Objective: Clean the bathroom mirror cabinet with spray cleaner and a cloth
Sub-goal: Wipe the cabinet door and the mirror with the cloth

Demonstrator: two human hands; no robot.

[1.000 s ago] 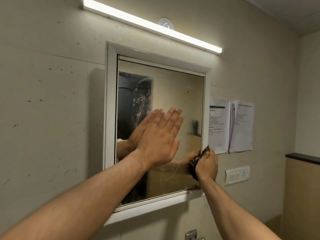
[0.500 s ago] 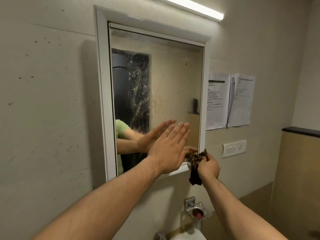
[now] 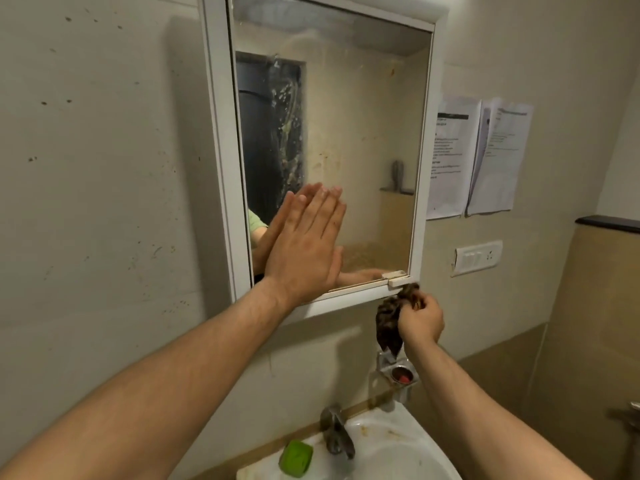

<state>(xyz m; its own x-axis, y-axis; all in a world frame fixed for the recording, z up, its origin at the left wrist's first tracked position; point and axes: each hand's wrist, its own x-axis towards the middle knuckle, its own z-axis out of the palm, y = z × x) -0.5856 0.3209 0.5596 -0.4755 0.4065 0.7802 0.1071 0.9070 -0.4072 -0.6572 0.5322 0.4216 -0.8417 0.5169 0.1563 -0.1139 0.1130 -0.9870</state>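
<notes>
Two hands work at the mirror cabinet [image 3: 221, 150], a white, stiff, square-edged frame fixed to a speckled wall; its mirror [image 3: 360, 133] is hard, smooth glass, streaked and spotted, likely fragile under a sharp knock, so flat pressure suits it; the left hand [image 3: 304, 251] lies flat on the lower pane, fingers straight, grasping nothing; just below the small latch [image 3: 398, 280] at the frame's lower right corner, the cloth [image 3: 389, 327] hangs dark, crumpled, soft and light, best bunched into a pad; the right hand [image 3: 420, 318] clenches its upper part; printed papers [image 3: 453, 157] hang further right.
</notes>
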